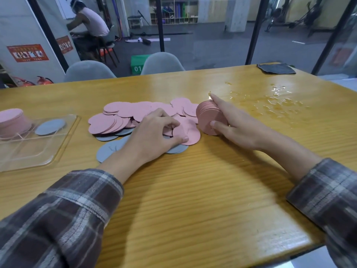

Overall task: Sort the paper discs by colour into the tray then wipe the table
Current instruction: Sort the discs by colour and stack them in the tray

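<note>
- Here the right hand (237, 124) grips a pink stack (207, 117) stood on edge on the bench (193, 190) — index finger laid along its top, thumb on the near face.
- The left hand (154, 136) lies on the loose pile (135, 113) just left of that stack. Its fingers are curled, and thumb and fingers pinch one pink disc (190, 132) at the pile's near right edge.
- The pile is mostly pink. Grey discs (108, 149) show beneath it along the near side, partly hidden by the left hand.
- A clear tray (38, 151) sits at the bench's left edge, apart from the pile.
- In the tray's far compartments are a tall tray stack (11, 120) of pink, cut off by the frame, and one grey tray disc (50, 127) just to its right.
- A wet spill (270, 101) spreads over the bench to the right of the hands. Its nearest drops lie just beyond the right index fingertip.
- A dark cloth (276, 68) lies at the far right corner, beyond the spill.
- Plaid sleeves (67, 209) cover both forearms short of the wrists.
- Two grey chairs (162, 63) stand behind the far edge of the bench — and a person (90, 22) sits further back on the left.
</note>
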The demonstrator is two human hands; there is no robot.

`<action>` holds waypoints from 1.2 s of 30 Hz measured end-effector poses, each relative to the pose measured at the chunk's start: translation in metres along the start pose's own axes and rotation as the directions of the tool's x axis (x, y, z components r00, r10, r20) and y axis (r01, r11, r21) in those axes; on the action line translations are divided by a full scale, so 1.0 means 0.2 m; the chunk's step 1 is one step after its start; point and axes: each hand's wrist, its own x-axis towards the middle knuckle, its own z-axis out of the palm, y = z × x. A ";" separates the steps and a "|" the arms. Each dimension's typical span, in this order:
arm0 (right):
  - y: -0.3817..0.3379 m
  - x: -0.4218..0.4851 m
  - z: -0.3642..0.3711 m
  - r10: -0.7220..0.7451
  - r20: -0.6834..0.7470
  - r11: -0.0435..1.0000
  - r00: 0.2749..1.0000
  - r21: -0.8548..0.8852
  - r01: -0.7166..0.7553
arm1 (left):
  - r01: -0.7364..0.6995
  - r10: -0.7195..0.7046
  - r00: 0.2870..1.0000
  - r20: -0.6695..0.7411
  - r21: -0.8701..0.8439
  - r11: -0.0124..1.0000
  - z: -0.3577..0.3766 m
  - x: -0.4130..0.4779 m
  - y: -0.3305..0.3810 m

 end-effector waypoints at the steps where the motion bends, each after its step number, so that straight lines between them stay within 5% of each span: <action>1: 0.00 0.00 0.00 -0.001 0.000 1.000 1.000 0.006 0.001 | 0.010 -0.010 1.000 0.003 -0.017 1.000 0.00 0.00 0.00; 14: 0.00 0.02 -0.01 0.044 -0.032 0.990 0.999 0.134 -0.040 | 0.047 -0.052 0.999 0.001 -0.458 0.888 -0.03 0.01 0.07; 29: -0.06 -0.01 -0.01 0.033 0.010 0.958 0.999 0.285 -0.034 | 0.110 -0.181 0.973 -0.141 -0.405 0.908 0.14 0.08 0.18; 36: -0.05 -0.02 -0.01 -0.003 0.042 0.994 0.999 0.108 -0.002 | -0.056 0.025 0.990 -0.136 -0.227 0.972 0.12 0.06 0.12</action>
